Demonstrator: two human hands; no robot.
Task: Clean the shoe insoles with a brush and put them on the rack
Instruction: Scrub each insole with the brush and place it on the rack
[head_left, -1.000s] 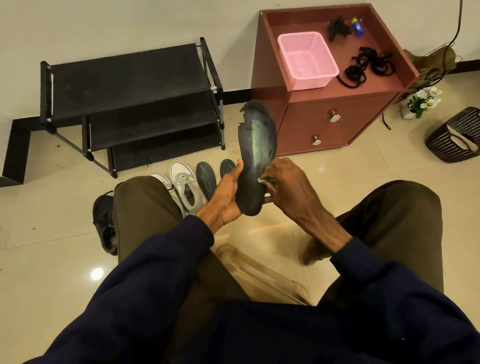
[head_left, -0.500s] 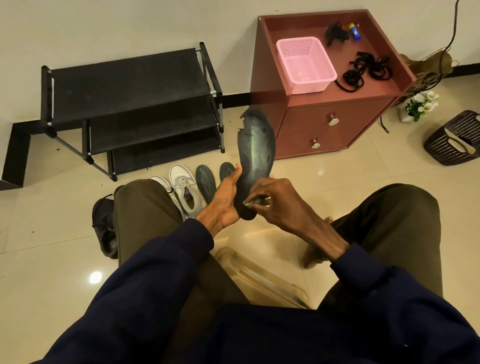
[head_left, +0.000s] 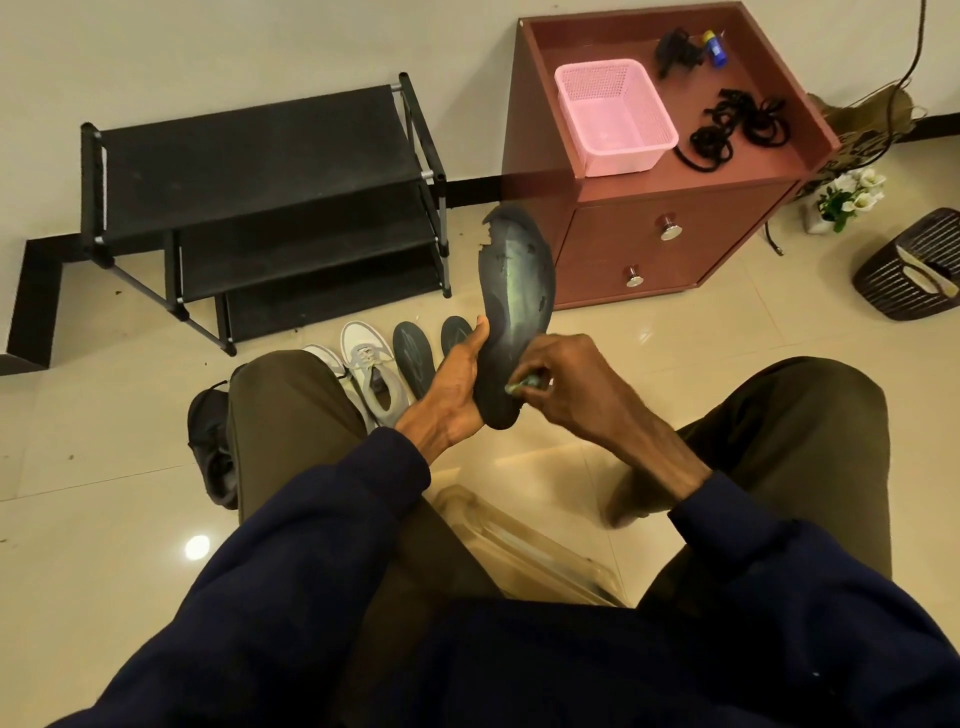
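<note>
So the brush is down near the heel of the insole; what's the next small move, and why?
Probably sweep the brush up the insole toward its torn top end. The right hand holds the brush low, near the heel. The left hand grips the insole upright by its side, and the scuffed, patchy surface lies above the brush.

No text, brand, number or sign can be read. The floor insole (head_left: 413, 356) at centre frame has a faint oval mark, too blurred to make out. The small blue item (head_left: 717, 50) on the cabinet (head_left: 613, 244) at upper right may carry a label, but it's too small to tell.
</note>
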